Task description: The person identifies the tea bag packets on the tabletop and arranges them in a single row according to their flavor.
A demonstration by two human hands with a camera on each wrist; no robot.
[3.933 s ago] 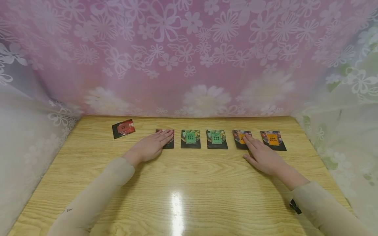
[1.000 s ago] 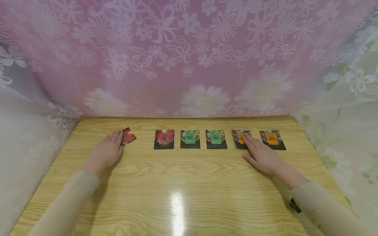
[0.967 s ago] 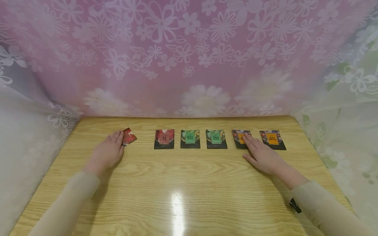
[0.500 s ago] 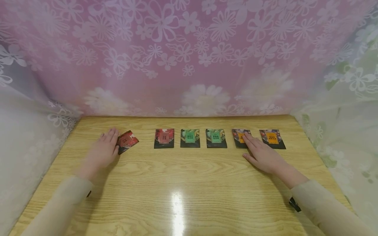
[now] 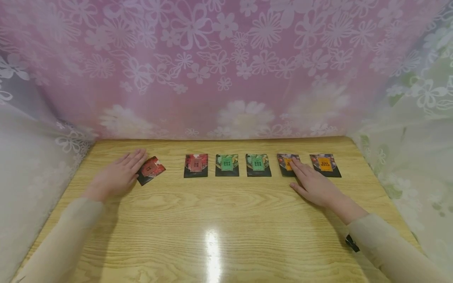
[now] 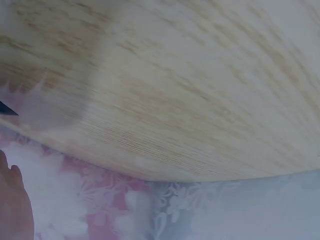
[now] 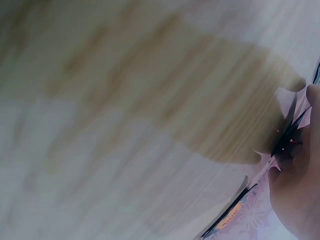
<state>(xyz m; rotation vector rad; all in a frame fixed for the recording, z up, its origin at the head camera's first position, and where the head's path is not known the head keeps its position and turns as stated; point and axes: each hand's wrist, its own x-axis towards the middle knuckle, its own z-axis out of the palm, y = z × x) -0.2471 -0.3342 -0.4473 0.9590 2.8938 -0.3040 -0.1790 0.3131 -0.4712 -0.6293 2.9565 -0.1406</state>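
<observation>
At the left of a row, my left hand (image 5: 118, 173) lies with fingers extended beside a tilted red-and-black sachet (image 5: 151, 170), fingertips overlapping its left edge. In the left wrist view a bit of the left hand (image 6: 16, 205) shows at the lower left, with a dark corner of the sachet (image 6: 7, 110) above it. My right hand (image 5: 315, 186) rests with straight fingers on an orange-labelled sachet (image 5: 284, 167), covering its right part. The right wrist view catches the right hand (image 7: 297, 185) at its right edge, near another orange-labelled sachet (image 7: 231, 216).
Between the hands lie an upright red sachet (image 5: 196, 166) and two green-labelled ones, the left (image 5: 227, 165) and the right (image 5: 258, 165). A second orange-labelled sachet (image 5: 325, 165) lies at the right end. Floral curtains (image 5: 226, 78) enclose the wooden table (image 5: 219, 212) behind and on both sides.
My left hand has left the upright red sachet and gone to the leftmost one, which has slid toward me and turned. Lately that hand shifted left, uncovering more of it. The right hand stays put.
</observation>
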